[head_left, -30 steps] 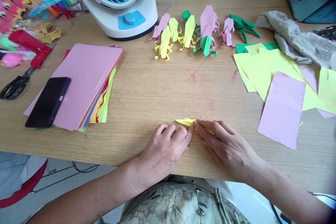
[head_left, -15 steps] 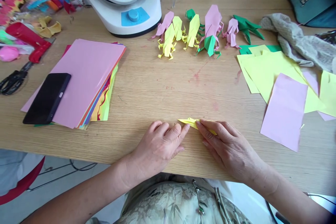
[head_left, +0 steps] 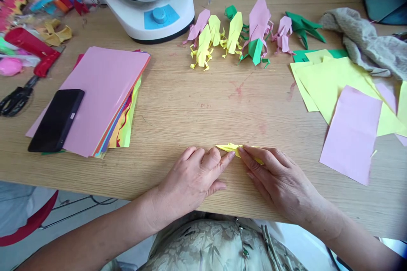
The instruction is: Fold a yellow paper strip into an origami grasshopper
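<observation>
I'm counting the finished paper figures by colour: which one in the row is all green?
The green figure at the row's right end, beside the grey cloth; the others are pink or yellow, one pink with a green part.

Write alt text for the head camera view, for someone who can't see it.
Two bare hands, left hand and right hand, press a small folded yellow paper piece flat on a light wooden table. Beyond lie a row of pink, yellow and green origami figures and a stack of coloured paper sheets.

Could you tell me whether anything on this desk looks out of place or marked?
Faint reddish smudges stain the bare wood of the table below the folded paper figures. A black phone lies askew on the coloured paper stack. Nothing looks spilled or torn.
</observation>
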{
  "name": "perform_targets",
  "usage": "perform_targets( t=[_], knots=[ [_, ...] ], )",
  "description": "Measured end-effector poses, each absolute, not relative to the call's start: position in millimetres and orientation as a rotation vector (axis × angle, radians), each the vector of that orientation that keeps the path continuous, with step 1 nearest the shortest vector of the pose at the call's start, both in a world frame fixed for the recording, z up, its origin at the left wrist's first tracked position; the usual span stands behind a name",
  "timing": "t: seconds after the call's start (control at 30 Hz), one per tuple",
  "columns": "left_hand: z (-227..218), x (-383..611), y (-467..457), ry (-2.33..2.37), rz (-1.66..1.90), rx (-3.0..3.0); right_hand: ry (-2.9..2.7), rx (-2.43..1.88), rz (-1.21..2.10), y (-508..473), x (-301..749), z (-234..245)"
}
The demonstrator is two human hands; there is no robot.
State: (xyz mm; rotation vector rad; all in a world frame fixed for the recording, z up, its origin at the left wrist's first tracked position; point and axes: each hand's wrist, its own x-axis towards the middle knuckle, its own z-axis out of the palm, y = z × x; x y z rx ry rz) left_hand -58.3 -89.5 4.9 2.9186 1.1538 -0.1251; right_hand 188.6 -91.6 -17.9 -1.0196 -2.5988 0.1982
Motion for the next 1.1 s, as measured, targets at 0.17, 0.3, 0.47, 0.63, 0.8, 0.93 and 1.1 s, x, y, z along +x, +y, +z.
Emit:
perform_targets(
  t=[0.17,0.3,0.47,0.63,0.8,0.93,1.1],
  knots=[
    [3,-58,-89,1.186,-0.147,2.856,-2.606,-1.026,0.188,-91,188,-18],
    [1,-63,-88,1.168,-0.161,2.824,-2.620,-1.028,0.162,-91,188,-20],
    [1,-69,-86,1.163,-0.146,2.830,-2.621,-1.041,0.171,-92,190,-21],
    [2,-69,-86,1.164,-0.151,2.844,-2.631,-1.024,0.192,-93,192,-22],
    [-1,-69,-85,1.166,-0.111,2.859,-2.629,-1.020,0.184,-93,192,-21],
    [-1,-76,-84,1.088,-0.002,2.909,-2.625,-1.031,0.198,-93,192,-24],
    [1,-81,-79,1.099,0.321,2.800,-2.619,-1.033,0.224,-93,193,-25]
  ],
)
